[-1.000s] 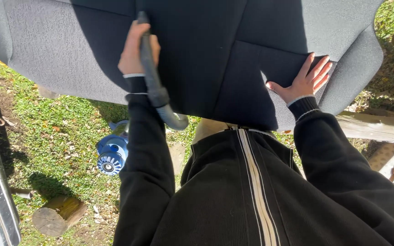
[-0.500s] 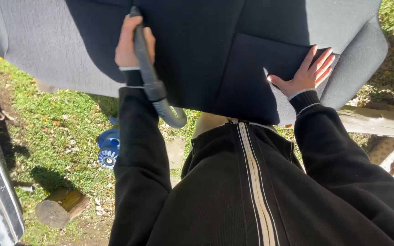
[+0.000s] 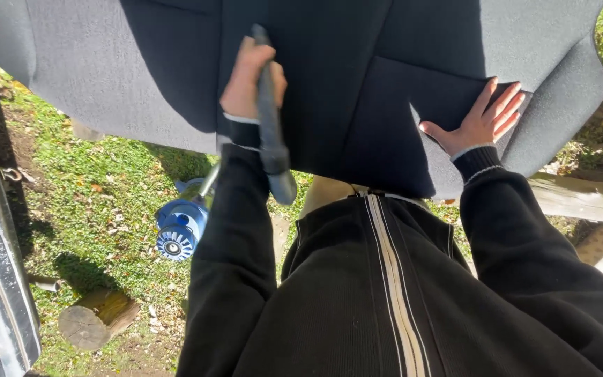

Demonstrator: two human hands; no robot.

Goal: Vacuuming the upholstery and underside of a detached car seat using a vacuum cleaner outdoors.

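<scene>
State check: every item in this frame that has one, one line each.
left hand: closed around the vacuum hose, held against the seat.
right hand: open, flat on the seat, fingers spread.
vacuum hose: gripped, its end pressed to the seat fabric.
car seat: out on the lawn, part sunlit, part shaded.
blue vacuum: on the grass; running or not, cannot tell.
jacket: zipped shut.
log piece: lying on the ground.

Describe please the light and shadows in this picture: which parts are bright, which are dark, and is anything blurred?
Head view: hard sunlight from behind casts the person's shadow across the middle of the grey seat cushion, leaving its sides bright; the left hand with the vacuum nozzle lies at the shadow's edge, the right hand is sunlit; the grass is dappled; nothing looks blurred; the black jacket loses detail.
</scene>
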